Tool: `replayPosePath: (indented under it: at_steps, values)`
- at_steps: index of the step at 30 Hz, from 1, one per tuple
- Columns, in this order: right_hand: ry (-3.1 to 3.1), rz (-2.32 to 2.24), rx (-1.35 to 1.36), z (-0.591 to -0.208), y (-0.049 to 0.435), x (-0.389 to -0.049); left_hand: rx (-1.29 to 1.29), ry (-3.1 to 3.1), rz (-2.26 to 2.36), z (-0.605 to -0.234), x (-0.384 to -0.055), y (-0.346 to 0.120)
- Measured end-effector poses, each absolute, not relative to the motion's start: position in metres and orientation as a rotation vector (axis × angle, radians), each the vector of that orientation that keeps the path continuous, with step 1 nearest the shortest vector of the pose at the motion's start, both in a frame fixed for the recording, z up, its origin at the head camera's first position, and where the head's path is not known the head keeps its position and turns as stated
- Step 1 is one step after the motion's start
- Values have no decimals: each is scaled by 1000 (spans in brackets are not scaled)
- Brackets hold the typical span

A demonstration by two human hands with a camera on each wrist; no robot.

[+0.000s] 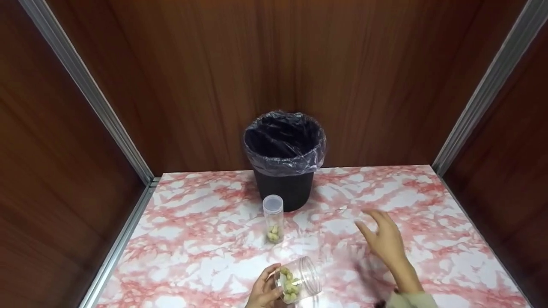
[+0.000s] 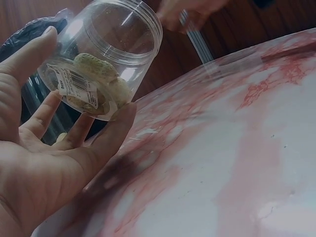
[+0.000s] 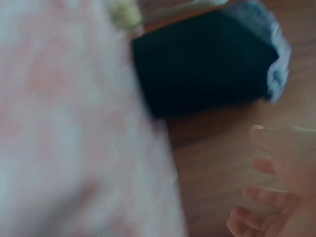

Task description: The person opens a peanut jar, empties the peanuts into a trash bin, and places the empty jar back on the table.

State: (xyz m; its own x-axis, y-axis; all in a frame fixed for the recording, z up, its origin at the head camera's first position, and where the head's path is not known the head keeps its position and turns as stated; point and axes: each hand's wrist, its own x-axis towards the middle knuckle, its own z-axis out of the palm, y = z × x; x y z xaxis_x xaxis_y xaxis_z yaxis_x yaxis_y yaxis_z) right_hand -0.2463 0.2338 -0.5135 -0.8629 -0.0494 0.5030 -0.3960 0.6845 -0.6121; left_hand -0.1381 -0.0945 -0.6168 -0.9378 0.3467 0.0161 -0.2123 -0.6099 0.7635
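Note:
My left hand (image 1: 264,291) grips the base of a clear plastic jar (image 1: 309,278), which is tipped with its lidless mouth facing right. Peanuts in their shells (image 1: 290,285) lie inside it, and a barcode label (image 2: 76,86) shows in the left wrist view. My right hand (image 1: 385,239) is raised over the right side of the table, thumb and fingers spread, holding nothing. Behind the jar stands a tall, narrow clear container (image 1: 274,218), upright, with a few peanuts (image 1: 273,234) at its bottom. The right wrist view is blurred.
A black bin (image 1: 284,190) with a plastic bag liner (image 1: 284,167) stands at the back middle, behind the tall container. The table (image 1: 192,256) has a red and white marbled top. Brown wood-look panels (image 1: 205,85) with metal corner rails enclose three sides.

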Motion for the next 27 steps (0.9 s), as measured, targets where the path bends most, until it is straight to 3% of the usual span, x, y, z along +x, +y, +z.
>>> replayPosePath:
  at_steps: [8, 13, 22, 27]
  values:
    - [-2271, 1014, 508, -432, 160, -305, 198, 1253, 2615, -621, -134, -99]
    - [-2325, 949, 534, -404, 128, -337, 194, 1204, 2622, -621, -134, -98]
    - [-2201, 973, 527, -415, 103, -364, 210, 1216, 2645, -622, -136, -104]
    - [-2083, 1026, 560, -425, 101, -370, 344, 1297, 2674, -616, -135, -113]
